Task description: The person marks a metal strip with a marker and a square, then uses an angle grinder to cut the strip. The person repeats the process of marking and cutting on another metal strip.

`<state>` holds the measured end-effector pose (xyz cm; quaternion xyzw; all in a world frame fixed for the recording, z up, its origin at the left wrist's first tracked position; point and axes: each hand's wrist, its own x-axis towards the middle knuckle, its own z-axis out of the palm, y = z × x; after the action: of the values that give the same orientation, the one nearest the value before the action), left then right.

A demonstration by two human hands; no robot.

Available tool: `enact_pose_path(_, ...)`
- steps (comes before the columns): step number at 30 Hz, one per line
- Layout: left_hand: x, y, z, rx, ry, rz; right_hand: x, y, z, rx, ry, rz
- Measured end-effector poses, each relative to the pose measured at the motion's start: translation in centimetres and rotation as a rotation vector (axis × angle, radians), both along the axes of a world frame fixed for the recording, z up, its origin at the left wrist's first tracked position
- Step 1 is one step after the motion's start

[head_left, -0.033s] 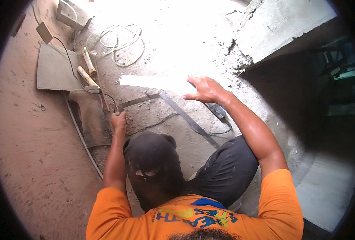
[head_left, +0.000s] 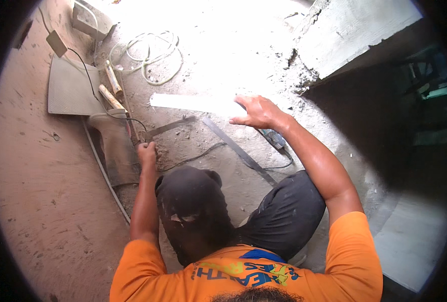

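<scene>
My left hand [head_left: 146, 152] is closed near the lower end of a narrow, flat metal strip [head_left: 173, 125] and appears to grip it; the grip itself is partly hidden. A pale, flat white strip [head_left: 185, 103] lies on the dusty ground ahead of me, its right part washed out by glare. At that bright end is my right hand [head_left: 259, 111], thumb and fingers spanning its two edges and seeming to hold it down. Another long metal strip [head_left: 238, 151] slants on the ground toward my right knee. Beneath my right wrist sits a blue-grey corded tool [head_left: 273, 138], partly covered.
A pale cable [head_left: 153, 58] is coiled ahead on the ground. To the left are a grey textured tile [head_left: 72, 88], two pale cylindrical pieces, one tube [head_left: 112, 98] nearer, and a dusty boot-shaped thing [head_left: 115, 146]. A concrete slab [head_left: 359, 35] juts out at upper right.
My left hand has shifted slightly left with the narrow metal strip, so a gap now separates its far end from the other metal strip. My right hand is almost still.
</scene>
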<state>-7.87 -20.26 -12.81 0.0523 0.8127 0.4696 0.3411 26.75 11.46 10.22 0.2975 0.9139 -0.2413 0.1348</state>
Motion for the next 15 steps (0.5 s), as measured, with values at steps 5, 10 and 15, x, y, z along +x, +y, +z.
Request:
enact_pose_path(5, 0.1, -5.1, 10.9, 0.243, 0.251, 0.156, -0.8, 1.1, -0.3, -0.075, 0.089, -0.027)
enact_pose_path(10, 0.0, -3.3, 20.8, 0.319, 0.95, 0.029, -2.9, 1.9, 2.1, -0.1, 0.09, 0.047)
enact_pose_path(15, 3.3, 0.5, 28.6, 0.362, 1.302, -0.195, -3.8, 0.5, 4.9, 0.094, 0.114, 0.219)
